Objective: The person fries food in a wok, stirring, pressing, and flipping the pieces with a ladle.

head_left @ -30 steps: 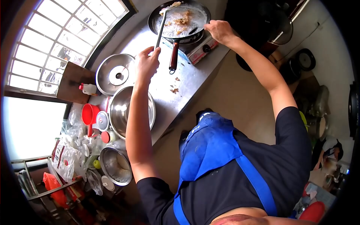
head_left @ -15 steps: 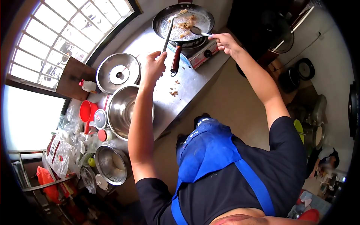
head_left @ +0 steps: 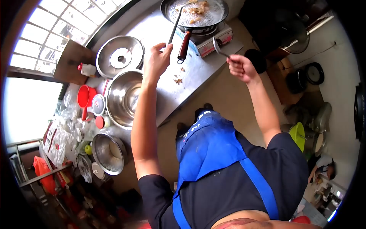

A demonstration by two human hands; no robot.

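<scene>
My left hand [head_left: 157,61] is closed on the handle of a long dark utensil [head_left: 175,28], whose far end lies over the food in the frying pan [head_left: 188,27]. Browned pieces [head_left: 196,10] sit in bubbling oil there. My right hand [head_left: 241,68] is wrapped round the handle of a metal spoon [head_left: 216,45], held near the counter's edge and apart from the pan. Under the pan is a portable stove [head_left: 219,40]. The pan's brown handle [head_left: 184,46] points toward me.
Metal bowls [head_left: 114,100] and a lidded one [head_left: 120,57] stand left of my left arm, beside a red scoop [head_left: 86,95] and plastic bags. Crumbs [head_left: 178,81] lie on the steel counter [head_left: 190,86]. Another person [head_left: 323,168] is at the far right.
The spoon came into view over the pan, then moved with my right hand down and right, away from it. My left hand stays on its utensil. The view has shifted.
</scene>
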